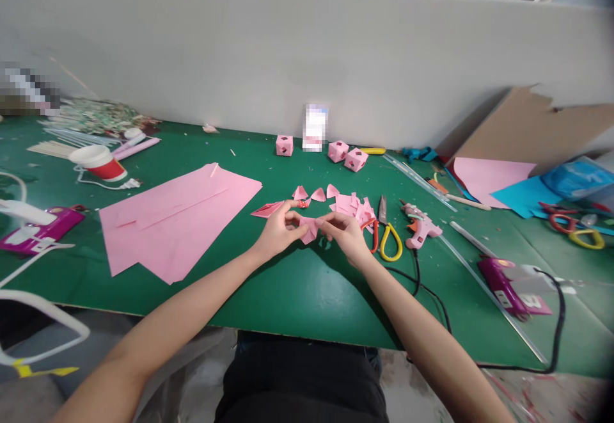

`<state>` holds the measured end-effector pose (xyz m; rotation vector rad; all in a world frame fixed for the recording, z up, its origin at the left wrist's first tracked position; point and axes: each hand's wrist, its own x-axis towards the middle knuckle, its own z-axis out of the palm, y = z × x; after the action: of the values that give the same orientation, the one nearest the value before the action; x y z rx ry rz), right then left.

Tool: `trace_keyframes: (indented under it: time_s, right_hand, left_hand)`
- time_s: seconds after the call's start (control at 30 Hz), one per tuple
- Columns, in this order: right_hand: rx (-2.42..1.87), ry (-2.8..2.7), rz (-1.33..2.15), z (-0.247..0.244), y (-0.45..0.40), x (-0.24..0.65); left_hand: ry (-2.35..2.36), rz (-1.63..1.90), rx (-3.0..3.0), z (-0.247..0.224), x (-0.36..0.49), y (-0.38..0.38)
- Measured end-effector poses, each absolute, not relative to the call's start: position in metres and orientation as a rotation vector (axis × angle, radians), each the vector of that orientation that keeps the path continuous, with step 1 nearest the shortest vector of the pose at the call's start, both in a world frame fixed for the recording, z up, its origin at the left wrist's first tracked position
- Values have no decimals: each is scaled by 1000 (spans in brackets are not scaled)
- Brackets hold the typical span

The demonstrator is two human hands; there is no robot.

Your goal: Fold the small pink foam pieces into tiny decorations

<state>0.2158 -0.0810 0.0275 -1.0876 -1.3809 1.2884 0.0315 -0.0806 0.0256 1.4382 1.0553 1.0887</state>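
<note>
The left hand (277, 233) and right hand (349, 235) pinch a folded pink paper piece (309, 231) between them. It looks light and easy to squash, so its edges are best to hold.

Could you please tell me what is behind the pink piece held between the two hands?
Beyond the pink piece, three small folded papers sit on the green table. Whatever lies directly behind that piece, the left hand or the right hand is hidden.
</note>
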Motion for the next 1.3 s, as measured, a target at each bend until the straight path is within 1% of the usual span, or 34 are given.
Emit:
trace_keyframes:
  time_s: [0.3,0.7,1.0,1.3]
  right_hand:
    - [-1079,-1244,1381,27,-78,220]
    - [-1152,-1429,1236,28,-80,217]
    - [-1089,-1344,1311,30,-79,219]
    - [-1111,-1494,1191,28,-80,218]
  left_hand:
    - [1071,1131,1417,30,31,-80]
    - [1074,1098,1460,23,31,-79]
    - [1076,1140,1466,25,30,-78]
    - [1083,1088,1451,28,32,-81]
